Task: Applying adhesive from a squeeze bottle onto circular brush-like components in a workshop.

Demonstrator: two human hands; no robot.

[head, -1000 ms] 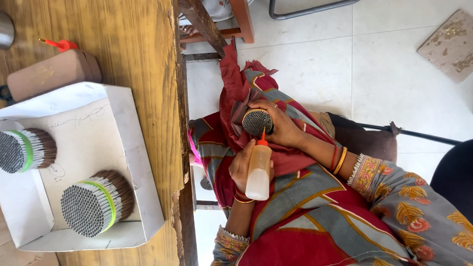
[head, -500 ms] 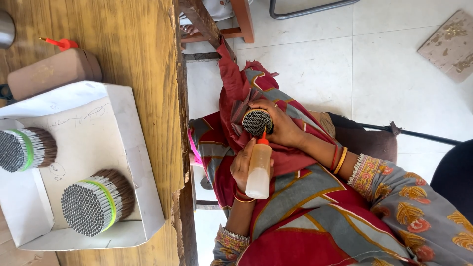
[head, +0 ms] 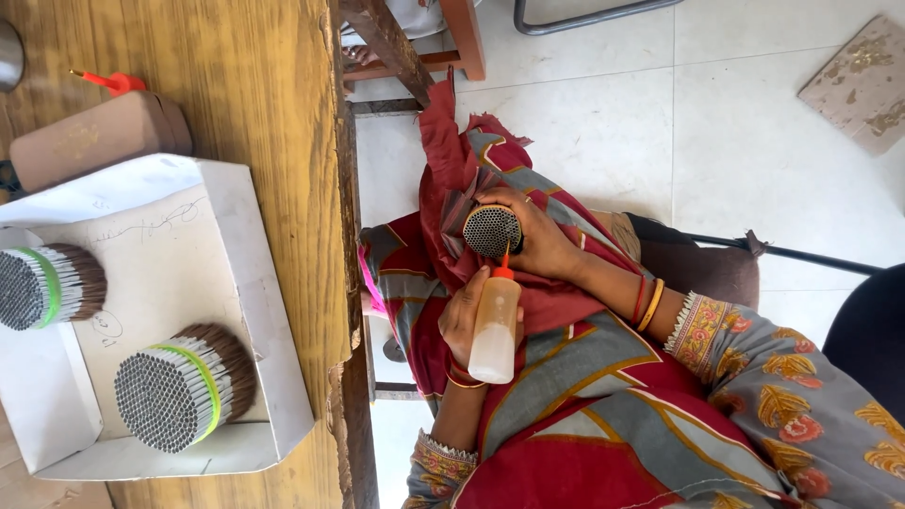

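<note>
My right hand (head: 542,240) grips a round bundle of thin dark tubes (head: 492,231) over my lap, its open end facing up. In my left hand (head: 462,316) is a pale squeeze bottle (head: 495,330) with an orange nozzle. The nozzle tip touches the lower edge of the bundle's face. Orange bangles sit on my right wrist. Red and patterned cloth covers my lap beneath both hands.
A wooden table (head: 273,104) lies at the left. On it is a white cardboard tray (head: 255,311) with two more tube bundles banded in green (head: 179,386) (head: 47,283). A brown case (head: 94,137) and an orange-tipped bottle (head: 113,83) lie beyond. A chair frame (head: 452,57) stands on the tiled floor.
</note>
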